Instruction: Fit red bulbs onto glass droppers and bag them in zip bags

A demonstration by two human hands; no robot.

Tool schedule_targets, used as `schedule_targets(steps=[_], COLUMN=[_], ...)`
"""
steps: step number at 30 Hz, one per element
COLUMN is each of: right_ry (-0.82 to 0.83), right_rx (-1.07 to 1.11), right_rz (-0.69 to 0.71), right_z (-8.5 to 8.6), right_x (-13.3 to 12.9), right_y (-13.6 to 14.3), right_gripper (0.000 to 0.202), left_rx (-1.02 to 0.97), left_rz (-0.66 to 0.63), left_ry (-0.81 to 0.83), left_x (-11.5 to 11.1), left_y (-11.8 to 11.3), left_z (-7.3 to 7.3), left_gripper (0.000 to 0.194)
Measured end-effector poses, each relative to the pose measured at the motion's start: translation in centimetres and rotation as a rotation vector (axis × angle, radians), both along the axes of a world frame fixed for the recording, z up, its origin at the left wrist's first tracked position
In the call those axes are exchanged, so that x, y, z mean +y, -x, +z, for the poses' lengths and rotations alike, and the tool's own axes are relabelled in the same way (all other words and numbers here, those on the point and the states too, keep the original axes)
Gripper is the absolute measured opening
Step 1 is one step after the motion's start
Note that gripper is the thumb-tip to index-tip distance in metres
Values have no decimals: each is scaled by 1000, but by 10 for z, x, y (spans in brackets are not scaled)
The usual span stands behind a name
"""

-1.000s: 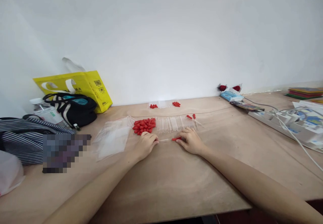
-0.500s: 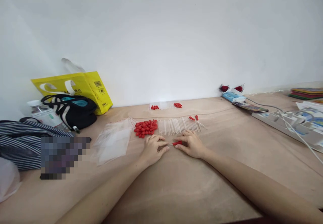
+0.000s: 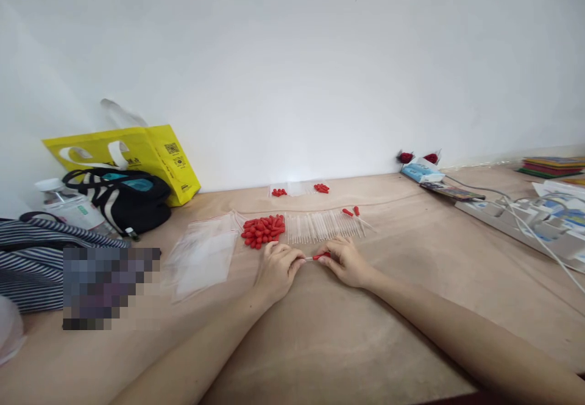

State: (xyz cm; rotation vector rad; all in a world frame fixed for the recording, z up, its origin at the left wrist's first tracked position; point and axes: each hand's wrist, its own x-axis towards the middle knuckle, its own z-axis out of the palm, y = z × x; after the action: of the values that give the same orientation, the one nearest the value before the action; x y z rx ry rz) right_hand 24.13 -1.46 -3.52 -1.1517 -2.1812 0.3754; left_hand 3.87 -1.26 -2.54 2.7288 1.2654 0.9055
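My left hand pinches a thin clear dropper tube between thumb and fingers. Opposite it, my right hand is closed on a red rubber dropper bulb, which meets the tube's end; the fingers hide most of the bulb. Just beyond both hands lies a row of clear dropper tubes. Left of that row is a pile of red bulbs. At the row's right end rest two droppers with red bulbs on their tubes.
Clear plastic bags lie left of the pile. Farther back, small bags hold red bulbs by the wall. At left are a yellow bag, a black bag and a bottle. A power strip with cables lies right.
My left fingers have closed in on the tube, and the tube and bulb sit slightly higher in view. The right hand stays on the bulb. The camera view has shifted slightly.
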Motion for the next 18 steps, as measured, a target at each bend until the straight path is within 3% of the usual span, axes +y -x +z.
schedule_targets(steps=[8,18], right_ry=[90,6], right_rx=[81,165], right_rz=[73,162], right_z=[2,-2], right_x=[-2,0], right_y=[3,3], right_gripper=[16,15], left_rx=[-74,-82], left_rz=[-63,-116], left_ry=[0,-26], left_x=[-3,-9], left_y=[-1,-3], left_z=[0,-1], left_gripper=[10,13])
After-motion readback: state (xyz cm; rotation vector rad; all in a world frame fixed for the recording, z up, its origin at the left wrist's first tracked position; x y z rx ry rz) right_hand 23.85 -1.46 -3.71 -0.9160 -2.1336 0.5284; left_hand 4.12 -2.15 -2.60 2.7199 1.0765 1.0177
